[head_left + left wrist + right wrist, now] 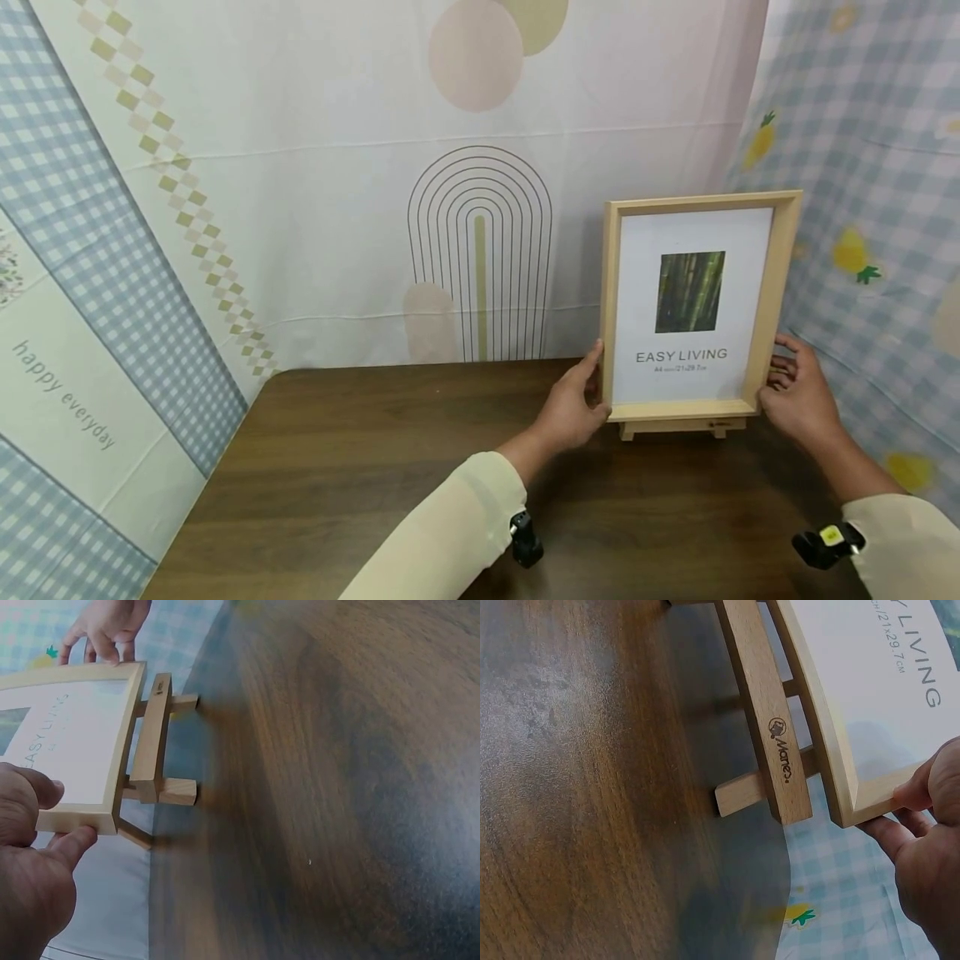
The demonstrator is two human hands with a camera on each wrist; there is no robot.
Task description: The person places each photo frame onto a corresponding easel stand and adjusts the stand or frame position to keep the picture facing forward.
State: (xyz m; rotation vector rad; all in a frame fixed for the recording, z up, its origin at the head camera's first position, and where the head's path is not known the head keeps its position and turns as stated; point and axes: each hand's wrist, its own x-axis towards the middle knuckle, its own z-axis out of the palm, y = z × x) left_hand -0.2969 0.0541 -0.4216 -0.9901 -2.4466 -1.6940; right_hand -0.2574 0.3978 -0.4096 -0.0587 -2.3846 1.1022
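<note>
Both hands hold a light wooden picture frame (636, 287) upright by its lower sides. Behind its glazed front lie a white mat, a small bamboo picture and the words "EASY LIVING". My left hand (570, 406) grips the lower left side, thumb on the front edge in the left wrist view. My right hand (804, 400) pinches the lower right corner, thumb in front and fingers behind. A small wooden easel (675, 427) stands on the table behind and below the frame. In the wrist views, a gap shows between the frame's bottom edge and the easel's ledge (769, 727).
The brown wooden table (360, 467) reaches back to a patterned cloth backdrop (330, 250). A blue checked cloth (892, 333) hangs close beside the right hand. More checked cloth (112, 275) borders the table's left side. Each wrist wears a small black device (527, 540).
</note>
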